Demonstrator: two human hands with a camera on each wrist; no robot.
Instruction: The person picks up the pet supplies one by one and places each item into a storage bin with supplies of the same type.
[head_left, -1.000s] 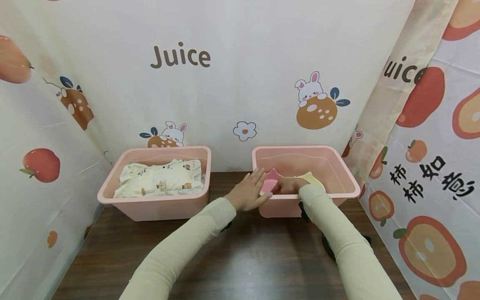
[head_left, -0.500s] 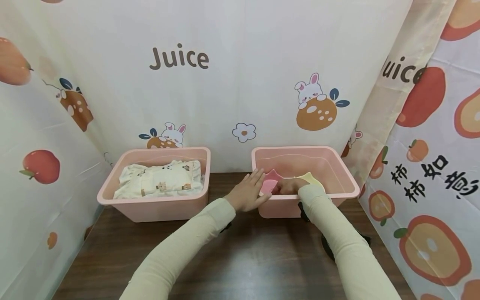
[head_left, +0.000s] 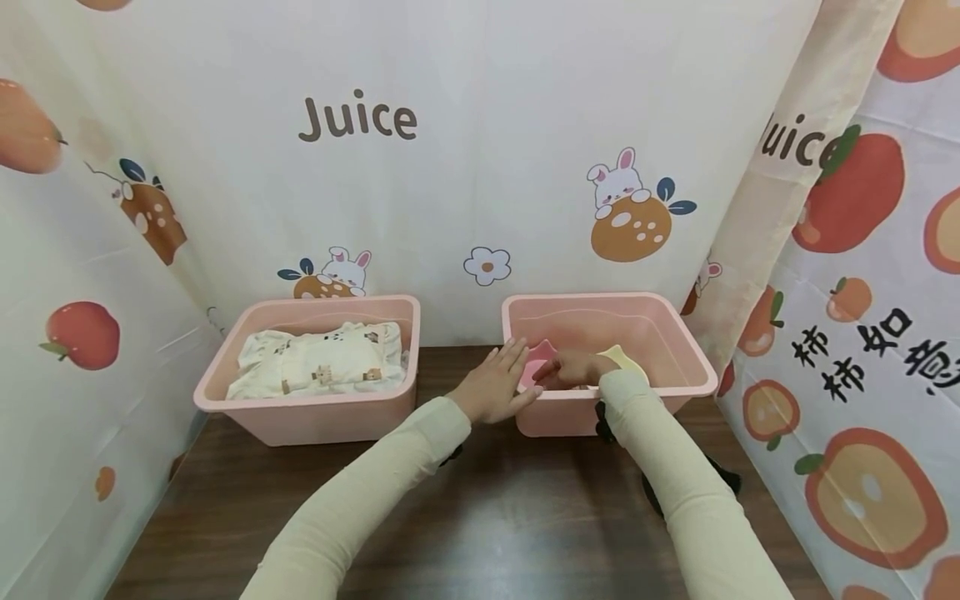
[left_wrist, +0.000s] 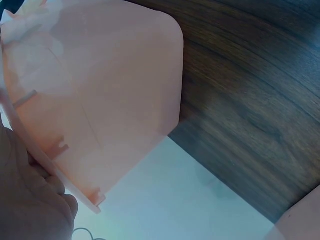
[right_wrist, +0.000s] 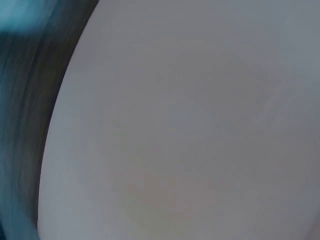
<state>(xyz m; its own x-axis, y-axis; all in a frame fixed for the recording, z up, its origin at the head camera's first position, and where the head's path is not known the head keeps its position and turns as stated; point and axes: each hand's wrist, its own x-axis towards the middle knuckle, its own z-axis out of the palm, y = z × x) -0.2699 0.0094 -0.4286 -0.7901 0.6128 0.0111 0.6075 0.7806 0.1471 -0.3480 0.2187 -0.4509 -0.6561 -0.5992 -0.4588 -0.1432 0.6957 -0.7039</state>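
My left hand (head_left: 492,385) rests on the near left corner of the right pink plastic bin (head_left: 678,337), its fingers straight across the rim. In the left wrist view that hand (left_wrist: 37,192) lies along the bin's edge. My right hand (head_left: 576,369) reaches over the front rim into the same bin. Its fingers stretch left, beside a pink bowl-like item (head_left: 534,367) with a pointed tip. Behind the wrist shows a yellow item (head_left: 624,360), also with a pointed tip and partly hidden. The right wrist view holds mostly a blurred pale surface, with neither fingers nor items visible.
A second pink bin (head_left: 315,417) stands at the left, holding a folded cream cloth (head_left: 322,358) with animal prints. Both bins stand on a dark wooden table (head_left: 480,517). Printed curtains (head_left: 480,167) enclose the back and sides. A black object (head_left: 652,496) lies beside the right forearm.
My right hand's fingers have lifted and straightened away from the pink item, whose upper part lies lower or further back. The left hand stays on the rim.
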